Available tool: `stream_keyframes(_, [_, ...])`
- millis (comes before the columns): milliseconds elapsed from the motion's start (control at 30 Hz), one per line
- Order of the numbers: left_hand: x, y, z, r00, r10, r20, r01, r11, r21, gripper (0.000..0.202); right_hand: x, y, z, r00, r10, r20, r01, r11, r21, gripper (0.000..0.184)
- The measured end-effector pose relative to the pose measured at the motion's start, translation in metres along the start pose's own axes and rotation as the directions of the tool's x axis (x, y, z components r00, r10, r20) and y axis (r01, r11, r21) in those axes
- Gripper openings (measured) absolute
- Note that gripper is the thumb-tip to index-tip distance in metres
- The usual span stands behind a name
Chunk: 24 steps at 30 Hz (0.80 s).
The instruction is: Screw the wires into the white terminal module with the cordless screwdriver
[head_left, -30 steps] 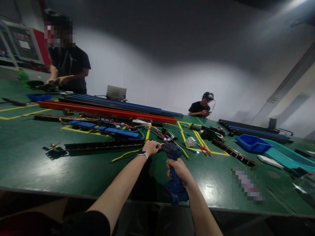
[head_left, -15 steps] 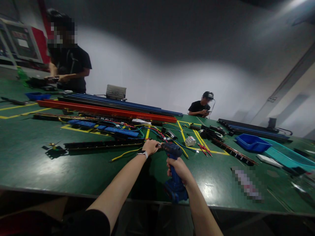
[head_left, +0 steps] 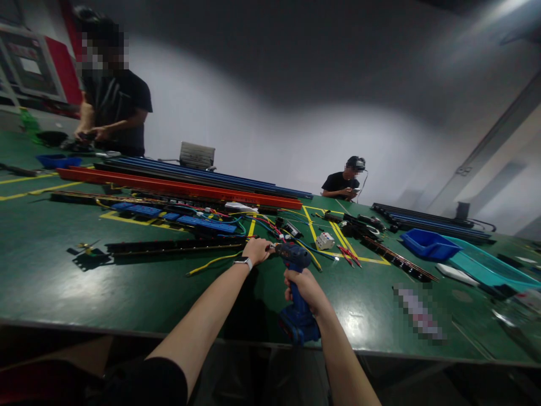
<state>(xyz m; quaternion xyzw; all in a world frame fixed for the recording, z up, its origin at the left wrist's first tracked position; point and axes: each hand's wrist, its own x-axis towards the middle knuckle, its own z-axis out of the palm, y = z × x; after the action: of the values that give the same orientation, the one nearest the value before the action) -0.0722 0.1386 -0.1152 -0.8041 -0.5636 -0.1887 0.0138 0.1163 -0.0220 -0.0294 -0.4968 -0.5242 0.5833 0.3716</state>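
Observation:
My right hand (head_left: 307,288) is wrapped round the handle of a blue cordless drill (head_left: 299,318), its nose pointing left. My left hand (head_left: 256,251), with a watch at the wrist, is closed at the right end of a long black strip (head_left: 177,247), right by the drill's tip. What its fingers pinch is hidden from me. A yellow cable (head_left: 211,263) runs out to the left beneath that hand. Behind both hands lie a blue-topped strip (head_left: 207,224) and a tangle of coloured wires.
A red-orange channel (head_left: 181,188) spans the table behind the wires. Right of the drill are a white breaker block (head_left: 325,241), red leads (head_left: 349,256), a blue bin (head_left: 429,243) and a teal basket (head_left: 490,264). Two people (head_left: 114,107) work across the table.
The whole view has shifted slightly, so most things sit a little further left. Both hands and the drill keep nearly the same position against the strip.

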Motion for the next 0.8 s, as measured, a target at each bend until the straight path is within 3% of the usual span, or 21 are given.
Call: stream_keyframes(800, [-0.0004, 0.0016, -0.0009, 1.0, -0.013, -0.006, 0.013, 0.999, -0.035, 0.037, 0.001, 0.0008, 0.0002, 1.0, -0.01, 0.017, 0.011, 1.0, -0.029, 0.02])
